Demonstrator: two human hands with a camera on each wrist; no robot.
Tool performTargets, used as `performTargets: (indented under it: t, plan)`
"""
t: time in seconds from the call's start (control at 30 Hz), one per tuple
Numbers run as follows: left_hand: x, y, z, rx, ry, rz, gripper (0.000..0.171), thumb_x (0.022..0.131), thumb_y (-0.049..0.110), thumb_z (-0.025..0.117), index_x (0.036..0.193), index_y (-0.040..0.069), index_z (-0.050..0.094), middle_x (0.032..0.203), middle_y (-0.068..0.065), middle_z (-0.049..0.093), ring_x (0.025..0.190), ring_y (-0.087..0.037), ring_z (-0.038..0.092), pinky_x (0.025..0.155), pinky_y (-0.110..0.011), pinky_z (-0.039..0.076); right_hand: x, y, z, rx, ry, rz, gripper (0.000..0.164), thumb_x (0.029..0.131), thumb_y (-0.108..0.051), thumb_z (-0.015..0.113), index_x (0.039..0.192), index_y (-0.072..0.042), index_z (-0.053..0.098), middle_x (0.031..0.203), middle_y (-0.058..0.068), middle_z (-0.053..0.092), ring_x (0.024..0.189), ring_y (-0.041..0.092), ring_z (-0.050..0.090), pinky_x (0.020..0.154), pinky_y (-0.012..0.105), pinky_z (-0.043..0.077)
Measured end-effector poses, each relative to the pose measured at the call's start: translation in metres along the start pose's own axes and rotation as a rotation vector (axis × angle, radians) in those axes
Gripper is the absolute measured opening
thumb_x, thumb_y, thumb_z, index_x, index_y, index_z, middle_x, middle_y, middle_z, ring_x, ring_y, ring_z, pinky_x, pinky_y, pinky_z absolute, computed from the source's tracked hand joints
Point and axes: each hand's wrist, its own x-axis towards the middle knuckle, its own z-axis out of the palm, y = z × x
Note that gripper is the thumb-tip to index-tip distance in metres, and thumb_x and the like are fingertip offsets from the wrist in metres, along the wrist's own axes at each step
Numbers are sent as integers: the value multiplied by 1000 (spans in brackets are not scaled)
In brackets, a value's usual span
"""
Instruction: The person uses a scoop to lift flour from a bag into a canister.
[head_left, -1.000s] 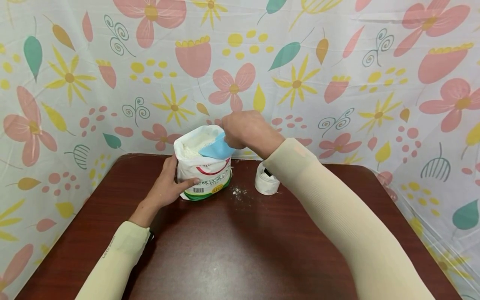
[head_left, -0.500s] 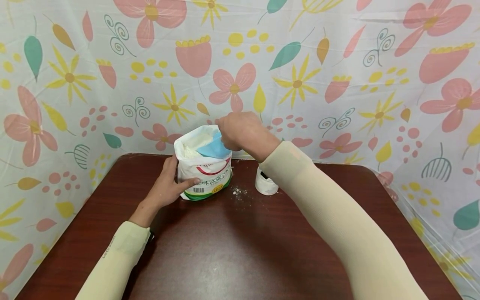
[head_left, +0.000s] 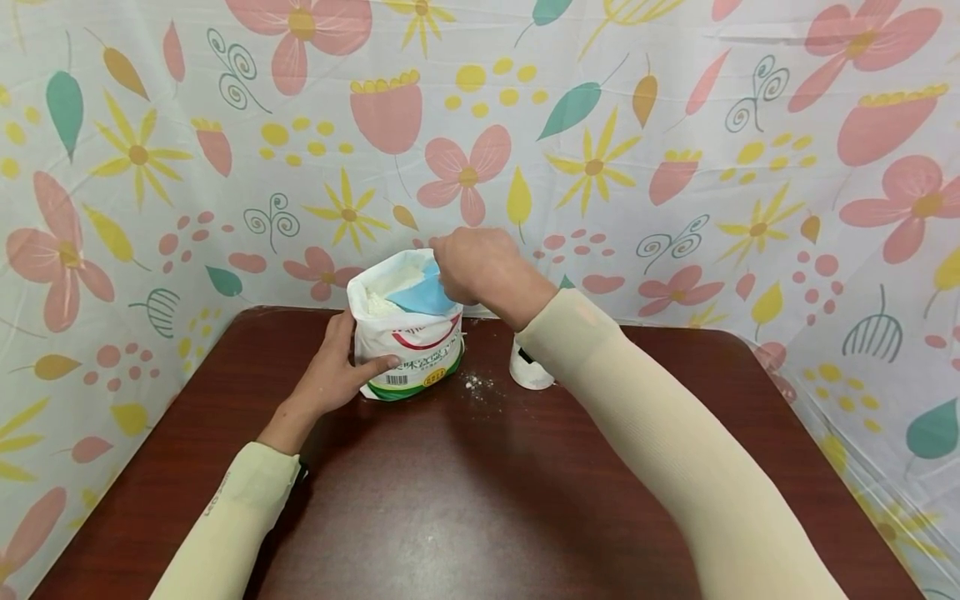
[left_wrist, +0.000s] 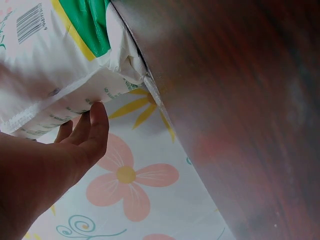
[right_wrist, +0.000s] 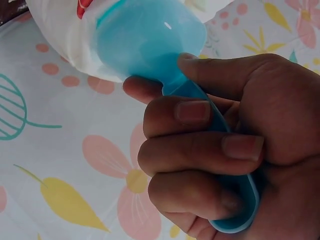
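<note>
White bag stands upright on table, approx 11 o'clock from table ctr in head view; mouth gapes upward, rim folded out, pale powder inside. Front print: red curved stripe, dk lettering, barcode, yellow badge, green band w/ yellow edge at base. Scoop = lt blue, slightly see-thru, wide bowl, narrower hollow handle; tilted, bowl in bag mouth, toward its 1 o'clock side.

R hand at 1-2 o'clock of bag: fingers curled tight round scoop handle, thumb by the neck. L hand at 8-9 o'clock: partly spread, thumb on front, bent fingers vs side panel, so it holds the bag's edge.

W/ bag as clock ctr: white tub at 3, nr but apart, dk patch at upper edge; spilled powder at 4. Floral curtain behind table, at 12.

In the way, head view: R sleeve from 4 o'clock, cuff covers part of tub top, can't tell contents; R hand hides scoop handle, tho right wrist cam shows it. L sleeve from 7-8.
</note>
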Motion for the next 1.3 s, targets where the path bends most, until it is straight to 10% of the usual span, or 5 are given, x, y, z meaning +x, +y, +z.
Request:
performTargets:
  t: [0.6, 0.83, 1.3]
  plan:
    - [0, -1, 0, 2, -7, -8, 108, 90, 38, 87, 167, 42, 13, 154, -8, 32, 143, -27, 28, 114, -65, 38, -2, -2, 15, 19, 80, 11, 59, 107, -32, 59, 163, -19, 44, 99, 8, 69, 79, 25, 67, 64, 42, 59]
    - [1, 0, -1, -3, -6, -2, 105, 90, 36, 87, 167, 40, 16, 154, -7, 32, 144, -26, 27, 115, -65, 37, -4, -2, 21, 41, 135, 17, 23, 106, -32, 63, 111, -13, 75, 91, 6, 70, 76, 24, 69, 63, 42, 59]
    - [1, 0, -1, -5, -2, 15, 106, 90, 36, 87, 167, 44, 14, 152, -5, 35, 141, -25, 29, 114, -65, 36, -2, 1, 27, 27, 179, -2, 25, 107, -33, 62, 108, -12, 76, 96, 7, 73, 81, 27, 70, 66, 44, 60]
